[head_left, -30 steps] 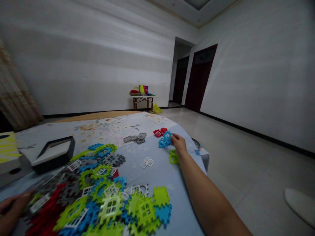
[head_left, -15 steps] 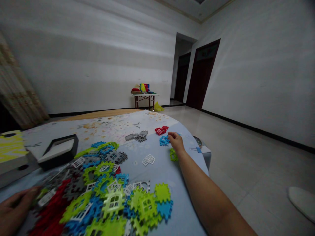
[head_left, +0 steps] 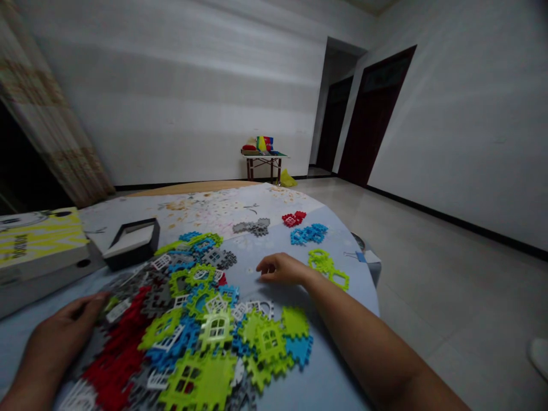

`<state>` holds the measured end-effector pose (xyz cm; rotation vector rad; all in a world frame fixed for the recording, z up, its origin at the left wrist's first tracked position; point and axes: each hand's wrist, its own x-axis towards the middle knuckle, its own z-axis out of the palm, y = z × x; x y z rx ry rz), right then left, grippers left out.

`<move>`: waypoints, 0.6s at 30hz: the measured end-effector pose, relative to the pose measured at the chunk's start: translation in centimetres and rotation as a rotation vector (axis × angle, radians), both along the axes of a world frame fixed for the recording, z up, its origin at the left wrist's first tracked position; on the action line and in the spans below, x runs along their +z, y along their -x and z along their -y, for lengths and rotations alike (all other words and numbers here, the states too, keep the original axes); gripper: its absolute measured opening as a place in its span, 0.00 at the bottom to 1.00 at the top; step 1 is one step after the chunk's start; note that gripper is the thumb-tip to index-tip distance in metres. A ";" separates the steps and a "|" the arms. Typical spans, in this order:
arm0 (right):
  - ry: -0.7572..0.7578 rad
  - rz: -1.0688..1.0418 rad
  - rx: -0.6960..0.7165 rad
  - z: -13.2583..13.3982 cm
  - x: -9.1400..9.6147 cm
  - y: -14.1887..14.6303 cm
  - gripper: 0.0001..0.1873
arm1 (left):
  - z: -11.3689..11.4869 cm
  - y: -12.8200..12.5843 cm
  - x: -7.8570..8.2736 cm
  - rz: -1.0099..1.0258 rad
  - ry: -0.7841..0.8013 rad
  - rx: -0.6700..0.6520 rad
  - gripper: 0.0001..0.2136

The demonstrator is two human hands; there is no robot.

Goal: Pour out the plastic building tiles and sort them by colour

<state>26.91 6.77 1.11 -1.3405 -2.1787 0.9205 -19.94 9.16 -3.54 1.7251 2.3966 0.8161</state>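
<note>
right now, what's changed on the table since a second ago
The right hand has let go of the blue gear-edged plastic pieces and come back leftward, to where white plastic window pieces lay, now out of sight. The left hand stays at the multicoloured plastic pile; the red gear-edged plastic pieces stay put.

Plastic pile (head_left: pixel 216 377) in front, open cloth (head_left: pixel 261 204) beyond

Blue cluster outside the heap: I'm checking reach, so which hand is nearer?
Right. The right hand is apart from the blue cluster, to its near left; the left hand is farther, across the heap.
</note>
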 end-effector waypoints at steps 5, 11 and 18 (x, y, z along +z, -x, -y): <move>0.062 0.037 0.165 1.1 0.5 1.3 0.21 | 1.6 -2.0 2.0 0.075 0.052 0.045 0.24; 0.116 0.082 0.383 1.8 0.7 2.6 0.23 | 2.8 -3.8 3.7 0.112 0.084 0.016 0.24; 0.152 0.036 0.411 1.2 -0.3 2.7 0.20 | 2.6 -4.0 3.9 0.080 0.111 0.030 0.25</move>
